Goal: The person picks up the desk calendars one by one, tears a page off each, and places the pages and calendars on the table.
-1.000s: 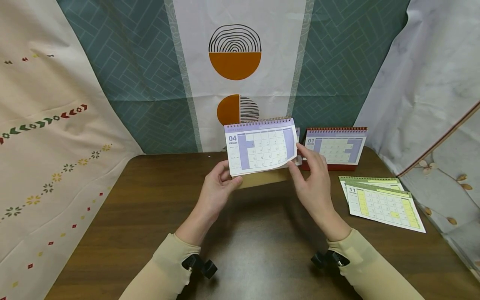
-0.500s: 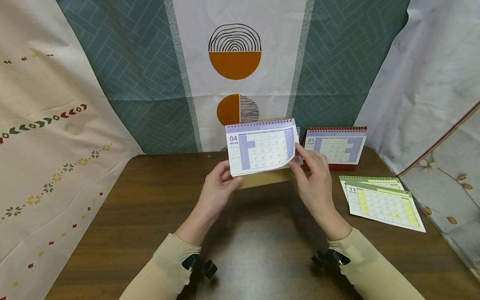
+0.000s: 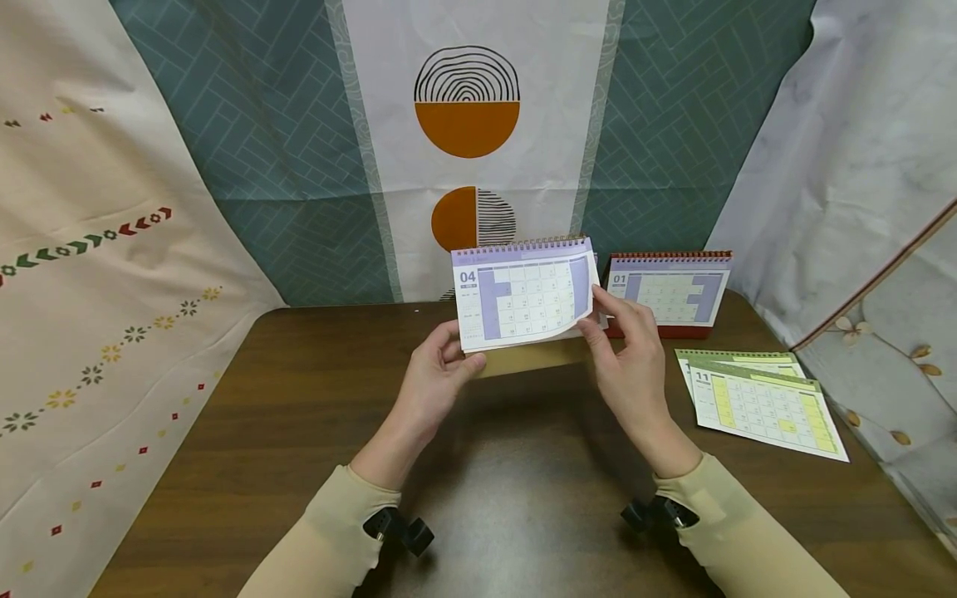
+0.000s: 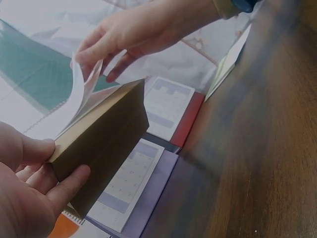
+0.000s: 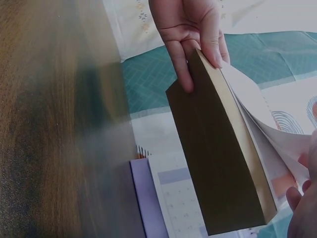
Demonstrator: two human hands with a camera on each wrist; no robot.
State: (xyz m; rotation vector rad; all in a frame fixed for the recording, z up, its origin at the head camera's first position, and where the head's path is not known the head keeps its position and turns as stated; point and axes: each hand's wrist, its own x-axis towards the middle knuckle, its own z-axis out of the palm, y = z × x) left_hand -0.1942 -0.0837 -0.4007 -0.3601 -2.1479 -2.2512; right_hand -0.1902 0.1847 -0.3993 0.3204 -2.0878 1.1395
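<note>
A spiral-bound desk calendar [image 3: 527, 295] is held up above the table, its purple page marked 04 facing me. My left hand [image 3: 434, 370] grips its lower left corner, thumb in front and fingers around the gold-brown cardboard stand [image 4: 106, 136]. At the lower right corner, my right hand [image 3: 631, 357] pinches the pages, which curl away from the stand. The right wrist view shows the bent pages [image 5: 255, 106] lifted apart from the board, with the left hand [image 5: 195, 29] at the far end.
Behind the held calendar stands a second one with a purple base [image 4: 153, 198], mostly hidden in the head view. Beside it is a red-based calendar [image 3: 669, 291] marked 01. Green and yellow calendar sheets [image 3: 763, 411] lie at the right of the brown table [image 3: 299, 465]. Patterned cloths hang around.
The calendar has shifted very slightly to the right and down in the head view. Both hands keep their hold, the right hand moving a touch rightward with the page corner.
</note>
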